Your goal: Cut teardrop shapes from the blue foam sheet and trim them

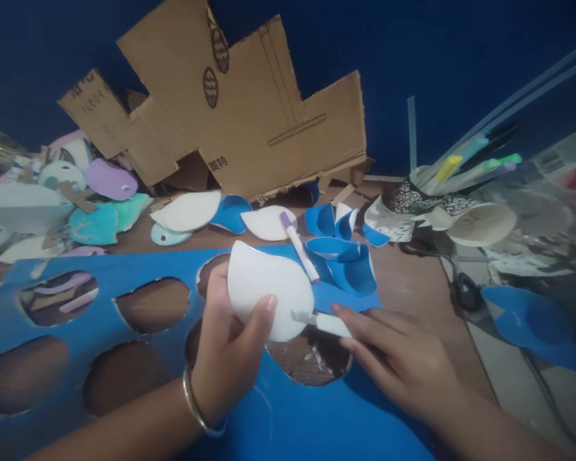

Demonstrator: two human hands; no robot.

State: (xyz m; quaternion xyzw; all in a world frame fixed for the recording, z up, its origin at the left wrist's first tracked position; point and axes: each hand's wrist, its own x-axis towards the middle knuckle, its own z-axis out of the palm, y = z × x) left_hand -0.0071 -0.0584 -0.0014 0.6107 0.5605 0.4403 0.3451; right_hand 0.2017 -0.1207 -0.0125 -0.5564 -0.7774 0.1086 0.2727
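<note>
My left hand (228,349) grips a white teardrop-shaped paper cutout (269,288), thumb on its lower edge, above a blue sheet (125,307) full of round holes. My right hand (398,358) pinches a small white strip (319,320) against the cutout's lower right edge. A silver bangle (196,403) circles my left wrist. A white marker with a purple cap (298,246) lies just behind the cutout on the blue sheet.
Curled blue paper scraps (343,256) and white and blue cutouts (192,211) lie behind on the brown table. A cut cardboard piece (240,109) leans on the blue wall. Pens stand in a patterned cup (441,198) at right; scissors (465,288) lie nearby. Coloured shapes (100,205) are piled at left.
</note>
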